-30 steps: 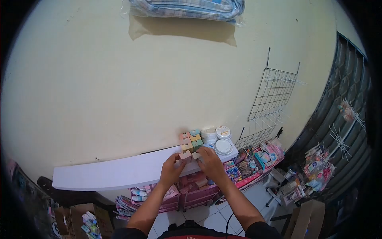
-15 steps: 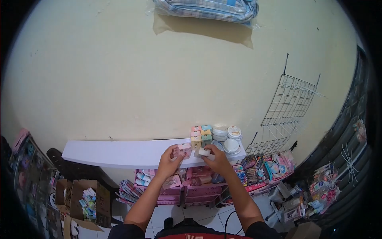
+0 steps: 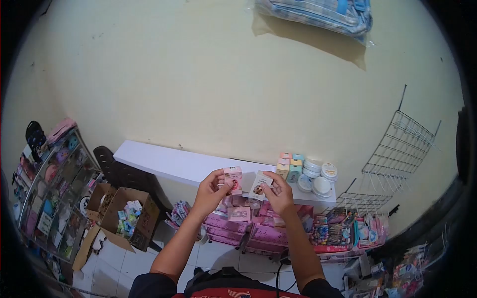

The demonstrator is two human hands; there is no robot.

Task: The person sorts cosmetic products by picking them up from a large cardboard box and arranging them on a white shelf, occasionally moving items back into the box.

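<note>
My left hand [image 3: 211,189] is closed around a small pink box [image 3: 233,178], its printed front turned towards me. In my right hand [image 3: 279,194] is a small white box [image 3: 259,183] with a dark picture on its front, tilted a little. Both boxes are held up side by side over the white shelf [image 3: 169,160], with a small gap between them. Right of them on the shelf, several small pastel boxes [image 3: 294,171] stand in a tight group. Stacked round white tubs [image 3: 321,186] stand beside that group at the shelf's right end.
Pink drawer units [image 3: 223,227] filled with packets stand below the shelf. An open carton [image 3: 144,223] of small boxes is at the left, near a glass display case [image 3: 47,191]. A wire grid [image 3: 397,139] leans at the right. A wrapped plaid bag [image 3: 318,16] hangs above.
The view has swung left, so the scene sits further right. Both boxes are raised and turned, and their printed fronts now face me.
</note>
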